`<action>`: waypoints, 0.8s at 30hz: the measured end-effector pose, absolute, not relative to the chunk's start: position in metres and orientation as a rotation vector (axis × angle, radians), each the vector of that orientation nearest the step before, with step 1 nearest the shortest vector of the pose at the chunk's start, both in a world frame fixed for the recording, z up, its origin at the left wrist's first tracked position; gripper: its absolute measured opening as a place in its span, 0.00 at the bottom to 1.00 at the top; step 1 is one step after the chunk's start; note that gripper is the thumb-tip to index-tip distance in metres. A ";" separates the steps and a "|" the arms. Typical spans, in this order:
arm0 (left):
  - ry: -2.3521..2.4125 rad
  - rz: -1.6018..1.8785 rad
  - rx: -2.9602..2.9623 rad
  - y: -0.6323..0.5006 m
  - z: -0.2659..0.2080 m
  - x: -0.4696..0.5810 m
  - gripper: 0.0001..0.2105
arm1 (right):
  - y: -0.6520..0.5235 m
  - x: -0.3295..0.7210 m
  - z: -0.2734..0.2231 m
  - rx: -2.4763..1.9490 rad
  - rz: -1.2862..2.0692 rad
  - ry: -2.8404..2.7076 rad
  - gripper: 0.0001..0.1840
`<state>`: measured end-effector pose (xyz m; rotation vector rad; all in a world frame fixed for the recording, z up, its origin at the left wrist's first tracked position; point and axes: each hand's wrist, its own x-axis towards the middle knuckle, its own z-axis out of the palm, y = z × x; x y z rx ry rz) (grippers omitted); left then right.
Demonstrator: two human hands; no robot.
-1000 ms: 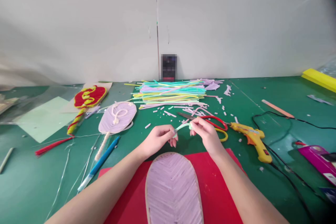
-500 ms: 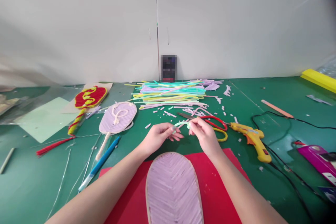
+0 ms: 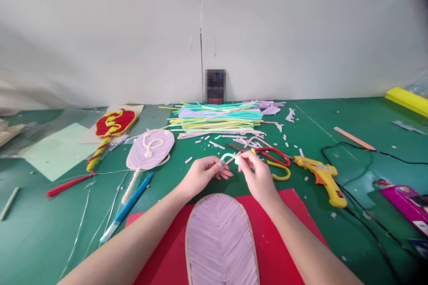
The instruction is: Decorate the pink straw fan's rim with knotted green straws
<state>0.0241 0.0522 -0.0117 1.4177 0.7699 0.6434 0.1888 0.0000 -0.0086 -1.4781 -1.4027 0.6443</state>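
A short mint-green pipe cleaner (image 3: 228,155) arches between my two hands. My left hand (image 3: 203,173) pinches one end between thumb and fingers, and my right hand (image 3: 257,171) pinches the other, which looks thicker or curled. Below them a lilac oval panel (image 3: 220,240) with a tan rim, covered in slanting rows like a leaf, lies on a red sheet (image 3: 284,240). Just beyond my right hand rest scissors (image 3: 281,164) with red and yellow handles. Behind my hands lies a heap of pastel pipe cleaners (image 3: 217,118).
A yellow glue gun (image 3: 323,176) with a black cord lies at right, near a magenta power strip (image 3: 406,205). To the left are a lilac fan (image 3: 150,149), a red-and-yellow fan (image 3: 115,123), a blue pen (image 3: 129,207) and a red tassel (image 3: 68,187). A pale wall (image 3: 301,35) stands behind.
My right hand has shifted slightly left toward my left hand, and the green pipe cleaner bends in a tighter arch. My left hand has barely moved.
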 end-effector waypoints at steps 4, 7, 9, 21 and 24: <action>0.780 0.688 1.437 0.053 -0.012 0.023 0.15 | 0.001 0.190 -0.009 -1.446 0.704 -1.371 0.11; 0.797 0.710 1.454 0.053 -0.009 0.023 0.15 | 0.001 0.190 -0.008 -1.409 0.774 -1.321 0.12; 0.801 0.718 1.459 0.053 -0.008 0.023 0.15 | 0.001 0.190 -0.007 -1.403 0.800 -1.298 0.12; 0.849 0.729 1.512 0.050 -0.006 0.023 0.15 | 0.001 0.191 -0.008 -1.434 0.723 -1.415 0.12; 0.846 0.734 1.521 0.050 -0.006 0.023 0.15 | 0.002 0.192 -0.009 -1.445 0.718 -1.438 0.12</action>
